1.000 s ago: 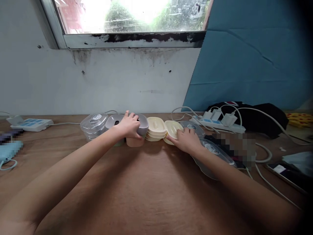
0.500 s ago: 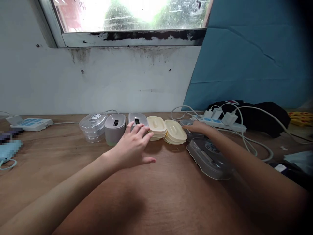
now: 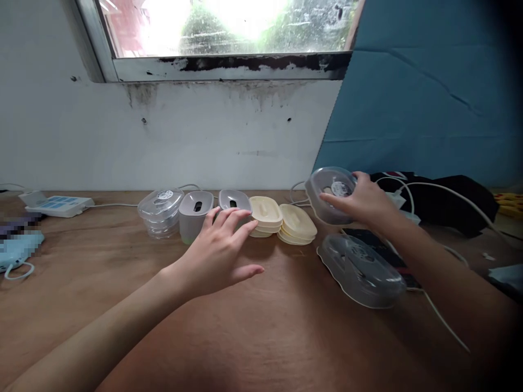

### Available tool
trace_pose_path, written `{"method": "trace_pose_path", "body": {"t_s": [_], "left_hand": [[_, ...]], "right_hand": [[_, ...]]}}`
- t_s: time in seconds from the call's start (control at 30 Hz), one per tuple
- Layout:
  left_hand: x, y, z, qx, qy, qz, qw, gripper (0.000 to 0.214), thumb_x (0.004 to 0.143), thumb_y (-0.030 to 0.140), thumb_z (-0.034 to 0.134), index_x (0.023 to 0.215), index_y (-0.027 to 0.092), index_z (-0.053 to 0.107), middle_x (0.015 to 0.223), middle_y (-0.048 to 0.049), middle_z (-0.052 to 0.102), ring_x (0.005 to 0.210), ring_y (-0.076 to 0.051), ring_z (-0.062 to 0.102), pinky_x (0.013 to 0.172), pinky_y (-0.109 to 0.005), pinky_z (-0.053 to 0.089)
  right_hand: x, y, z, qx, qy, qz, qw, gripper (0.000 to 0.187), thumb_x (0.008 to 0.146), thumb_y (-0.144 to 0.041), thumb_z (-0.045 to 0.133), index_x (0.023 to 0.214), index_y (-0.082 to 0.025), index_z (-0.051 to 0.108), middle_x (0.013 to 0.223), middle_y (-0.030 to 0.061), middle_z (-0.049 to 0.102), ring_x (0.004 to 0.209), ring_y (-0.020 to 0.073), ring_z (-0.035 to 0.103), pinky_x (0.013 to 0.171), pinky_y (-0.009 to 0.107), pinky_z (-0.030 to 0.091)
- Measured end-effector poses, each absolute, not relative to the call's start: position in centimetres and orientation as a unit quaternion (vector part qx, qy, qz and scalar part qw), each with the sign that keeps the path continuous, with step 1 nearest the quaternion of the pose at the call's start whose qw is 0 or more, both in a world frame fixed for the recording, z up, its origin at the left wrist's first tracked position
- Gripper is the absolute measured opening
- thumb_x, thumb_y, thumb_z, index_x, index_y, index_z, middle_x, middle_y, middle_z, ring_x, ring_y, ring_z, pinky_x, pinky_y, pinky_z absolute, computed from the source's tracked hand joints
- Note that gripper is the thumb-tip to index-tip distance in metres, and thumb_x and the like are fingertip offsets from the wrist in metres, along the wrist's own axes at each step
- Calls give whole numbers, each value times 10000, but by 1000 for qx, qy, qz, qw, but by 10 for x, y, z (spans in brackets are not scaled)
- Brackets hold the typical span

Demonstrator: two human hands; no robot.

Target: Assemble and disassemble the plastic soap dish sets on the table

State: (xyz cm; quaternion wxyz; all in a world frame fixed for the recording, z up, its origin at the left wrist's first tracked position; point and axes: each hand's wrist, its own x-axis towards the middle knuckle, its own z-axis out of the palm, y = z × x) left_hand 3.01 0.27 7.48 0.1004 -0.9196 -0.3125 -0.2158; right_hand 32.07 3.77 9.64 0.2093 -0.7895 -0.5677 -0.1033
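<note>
My right hand [image 3: 362,202] grips a clear plastic lid [image 3: 327,188] with a round printed mark, raised above the table and tilted. Below it a second clear lid [image 3: 368,272], longer and wavy-edged, lies on the table. My left hand [image 3: 226,245] hovers with fingers spread, nearest to two grey-topped canisters, one left [image 3: 196,209] and one right [image 3: 235,200], the latter partly hidden by the fingers. Two short stacks of cream lids, a left stack [image 3: 265,211] and a right stack [image 3: 298,222], sit between my hands. Clear round containers [image 3: 160,209] stand at the left end of the row.
A white power strip [image 3: 59,205] and a light-blue device [image 3: 20,247] lie at the left. Black cloth [image 3: 445,201], white cables and plugs, and a dark flat object [image 3: 376,245] are at the right. The wall [image 3: 220,136] rises behind the row.
My right hand has lifted the smaller clear lid off the table beside the cream lids, upward and slightly right. My left hand stays almost in place, fingers spread.
</note>
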Motion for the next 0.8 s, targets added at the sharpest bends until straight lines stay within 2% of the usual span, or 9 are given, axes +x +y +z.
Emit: {"method": "trace_pose_path", "body": {"t_s": [0.03, 0.1, 0.17, 0.23, 0.33, 0.43, 0.6, 0.7, 0.8], "left_hand": [[30, 2, 76, -915, -313, -236, 93, 599, 776, 474, 575, 1253, 152, 411, 1324, -167, 401, 1231, -310, 338, 1032, -496, 207], [30, 1, 78, -913, -307, -259, 66, 661, 769, 442, 596, 1305, 155, 339, 1372, -173, 335, 1270, -312, 284, 1034, -482, 232], [28, 2, 76, -933, -278, -227, 9, 785, 726, 447, 644, 1346, 146, 269, 1408, -182, 274, 1304, -311, 228, 1042, -463, 247], [26, 5, 71, -961, -226, -137, -78, 878, 682, 442, 682, 1368, 142, 225, 1411, -175, 280, 1300, -294, 252, 1034, -420, 290], [25, 8, 62, -968, -181, -36, -170, 940, 645, 395, 700, 1390, 154, 180, 1360, -135, 377, 1214, -263, 379, 976, -353, 371], [27, 12, 54, -967, -199, -29, -159, 1023, 602, 402, 709, 1407, 136, 136, 1311, -140, 427, 1142, -278, 424, 944, -363, 385], [28, 19, 49, -960, -233, -27, -152, 1009, 618, 503, 652, 1390, 64, 172, 1284, -186, 450, 1116, -289, 466, 928, -364, 393], [26, 21, 53, -946, -265, -3, -184, 934, 664, 523, 604, 1383, 90, 193, 1267, -162, 479, 1079, -275, 511, 856, -337, 444], [18, 21, 69, -944, -272, -7, -187, 824, 670, 499, 612, 1337, 141, 285, 1224, -121, 520, 1028, -256, 540, 804, -310, 463]], "right_hand": [[308, 23, 98, -771, -593, -70, 221, 837, 788, -551, 491, 1345, 6, 208, 1154, 276, 514, 1011, 342, 558, 706, 345, 479], [281, -8, 92, -650, -705, 115, 259, 845, 750, -481, 583, 1379, -107, 160, 1202, 195, 506, 964, 287, 584, 715, 334, 508], [257, -32, 79, -528, -780, 237, 237, 850, 706, -412, 643, 1372, -156, 182, 1228, 151, 491, 1030, 282, 549, 804, 359, 500], [241, -46, 64, -442, -821, 296, 206, 848, 655, -321, 688, 1358, -193, 232, 1269, 115, 456, 1124, 285, 484, 914, 385, 445], [234, -48, 44, -405, -833, 326, 187, 823, 626, -267, 699, 1334, -196, 285, 1272, 106, 441, 1184, 288, 424, 977, 412, 388], [242, -41, 27, -412, -815, 334, 233, 840, 635, -312, 714, 1335, -202, 262, 1313, 123, 377, 1221, 282, 383, 1004, 425, 357], [257, -35, -4, -394, -805, 342, 282, 1081, 563, -393, 780, 1392, -252, 101, 1429, 142, 183, 1318, 318, 229, 1056, 487, 247], [256, -35, -16, -400, -782, 380, 291, 1108, 623, -370, 745, 1408, -245, -26, 1425, 171, 214, 1321, 294, 245, 1049, 494, 250], [252, -35, -19, -392, -771, 399, 303, 1138, 640, -393, 731, 1410, -243, -94, 1432, 170, 228, 1328, 288, 235, 1056, 499, 225]]}}
